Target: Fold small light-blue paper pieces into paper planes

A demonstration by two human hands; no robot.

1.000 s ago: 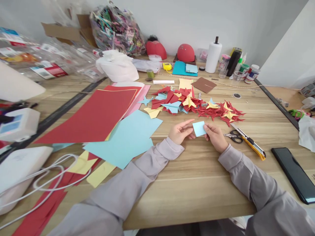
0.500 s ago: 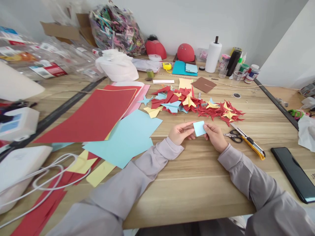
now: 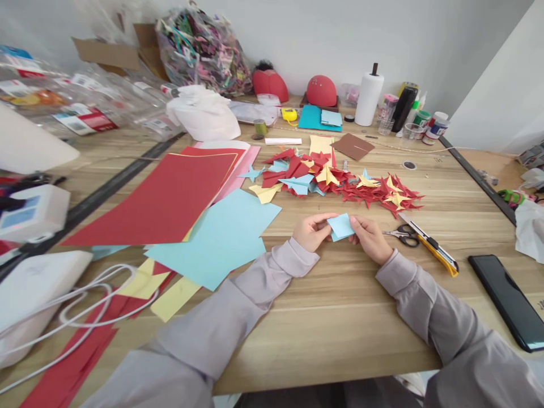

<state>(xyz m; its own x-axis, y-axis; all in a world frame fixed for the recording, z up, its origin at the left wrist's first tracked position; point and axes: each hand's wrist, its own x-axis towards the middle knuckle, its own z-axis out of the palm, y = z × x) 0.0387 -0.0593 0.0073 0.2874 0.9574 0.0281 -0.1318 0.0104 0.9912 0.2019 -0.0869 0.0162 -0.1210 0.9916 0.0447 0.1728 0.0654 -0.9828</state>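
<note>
A small folded light blue paper (image 3: 340,226) is held above the wooden table (image 3: 340,328), its layers slightly fanned apart. My left hand (image 3: 312,231) pinches its left edge between thumb and fingers. On the other side, my right hand (image 3: 370,238) grips the right edge, thumb on top. Beyond the hands lies a pile of red, yellow and blue folded paper shapes (image 3: 365,192).
Scissors (image 3: 407,235) and a yellow utility knife (image 3: 437,255) lie right of my right hand, with a black phone (image 3: 508,300) farther right. Large red (image 3: 165,198) and blue sheets (image 3: 216,238) spread at the left, near white cables (image 3: 106,289).
The blue paper has turned and its layers now show spread apart, making it look wider. Both hands have shifted slightly while keeping hold of it.
</note>
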